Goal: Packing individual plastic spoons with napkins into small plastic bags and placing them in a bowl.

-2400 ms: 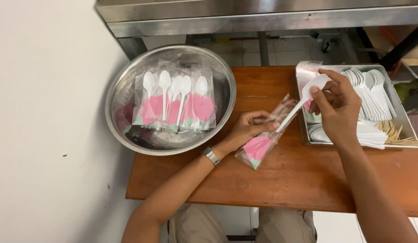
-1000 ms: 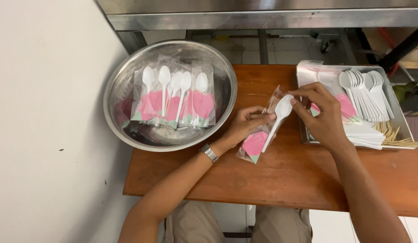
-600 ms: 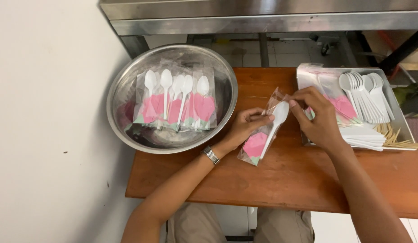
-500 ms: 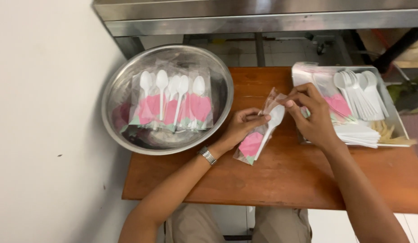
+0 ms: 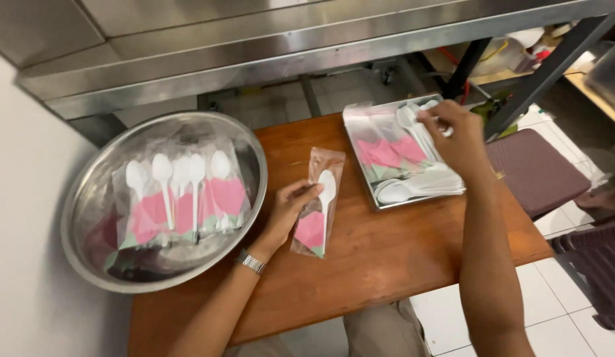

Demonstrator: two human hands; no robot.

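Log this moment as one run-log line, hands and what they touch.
left hand: holds clear packet with white spoon and pink napkin on wooden table | right hand: over metal tray, fingers on spoons | steel bowl: filled packets

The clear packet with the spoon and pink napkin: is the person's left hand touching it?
Touching. In the head view the left hand rests its fingers on the left edge of the clear packet, holding it down on the wooden table.

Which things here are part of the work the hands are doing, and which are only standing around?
In use:
- left hand on clear packet with white spoon and pink napkin
- right hand over metal tray of loose spoons
- metal bowl with filled packets

Lying about:
- purple stool
- steel shelf
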